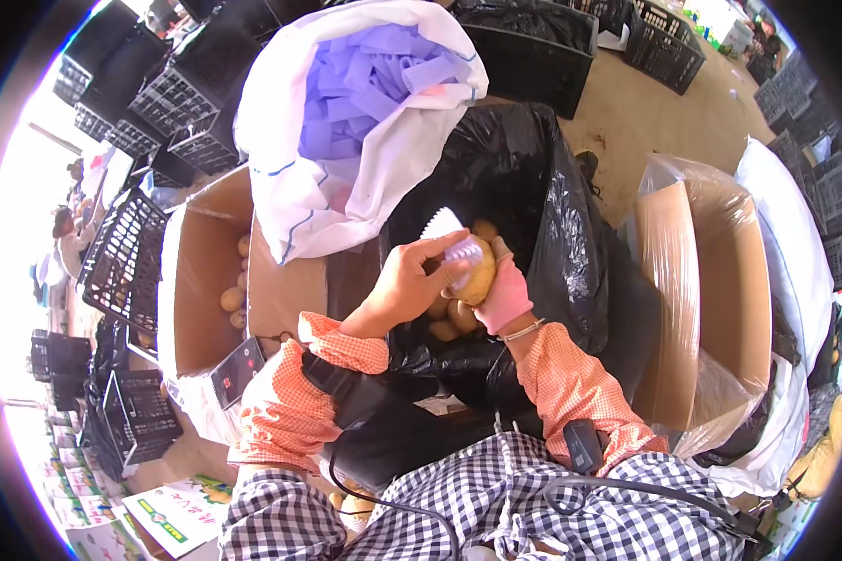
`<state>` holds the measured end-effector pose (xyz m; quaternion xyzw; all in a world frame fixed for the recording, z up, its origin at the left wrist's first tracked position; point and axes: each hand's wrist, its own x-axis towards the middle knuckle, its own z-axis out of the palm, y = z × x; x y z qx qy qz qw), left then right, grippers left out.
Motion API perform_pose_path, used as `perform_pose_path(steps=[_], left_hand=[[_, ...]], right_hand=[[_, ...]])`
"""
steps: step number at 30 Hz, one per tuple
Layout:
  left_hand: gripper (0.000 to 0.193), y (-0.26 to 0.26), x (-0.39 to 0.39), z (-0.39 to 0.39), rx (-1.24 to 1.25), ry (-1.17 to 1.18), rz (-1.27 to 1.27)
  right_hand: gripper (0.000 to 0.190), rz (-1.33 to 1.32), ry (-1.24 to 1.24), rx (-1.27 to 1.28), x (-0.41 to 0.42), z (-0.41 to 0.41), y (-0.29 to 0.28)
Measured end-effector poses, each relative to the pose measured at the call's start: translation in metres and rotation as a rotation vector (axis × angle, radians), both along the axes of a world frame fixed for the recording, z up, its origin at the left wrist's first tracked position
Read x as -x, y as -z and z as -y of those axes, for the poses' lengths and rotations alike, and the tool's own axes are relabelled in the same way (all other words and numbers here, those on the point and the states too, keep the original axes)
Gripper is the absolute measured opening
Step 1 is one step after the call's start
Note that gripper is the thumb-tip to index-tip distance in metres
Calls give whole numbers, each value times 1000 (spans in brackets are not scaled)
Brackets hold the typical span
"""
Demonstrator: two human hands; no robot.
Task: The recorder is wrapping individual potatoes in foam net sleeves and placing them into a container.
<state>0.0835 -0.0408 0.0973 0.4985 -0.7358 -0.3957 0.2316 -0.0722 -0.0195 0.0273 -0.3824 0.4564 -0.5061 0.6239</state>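
A yellowish, potato-like piece of produce is held by my right hand, which wears a pink glove. My bare left hand pinches a white foam net sleeve against the side and top of that piece. Both hands are above a box lined with black plastic, where more of the same produce lies. Beyond my left hand, an open white woven sack is full of lilac foam net sleeves.
On the left stands a cardboard box holding more produce. A plastic-wrapped cardboard box and a white sack are at the right. Black crates stand farther off, with more stacked at upper left. People are in the far background.
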Motion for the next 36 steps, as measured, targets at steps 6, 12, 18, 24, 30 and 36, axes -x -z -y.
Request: perform_pose_path(steps=[6, 12, 18, 24, 30, 36], left_hand=[[21, 20, 6, -1, 218, -307, -20], [21, 32, 9, -7, 314, -100, -123], [16, 37, -9, 20, -866, -183, -1129], [13, 79, 9, 3, -808, -113, -426], [19, 64, -34, 84, -56, -464, -143], [36, 85, -107, 242, 188, -546, -238]], right_hand=[[60, 407, 123, -231, -10, -11, -40], [84, -455, 232, 18, -3, -16, -10], [76, -166, -175, 214, 26, -16, -14], [86, 429, -204, 70, 27, -18, -18], [62, -43, 427, 150, 166, -15, -86], [67, -911, 736, 356, 285, -64, -122]])
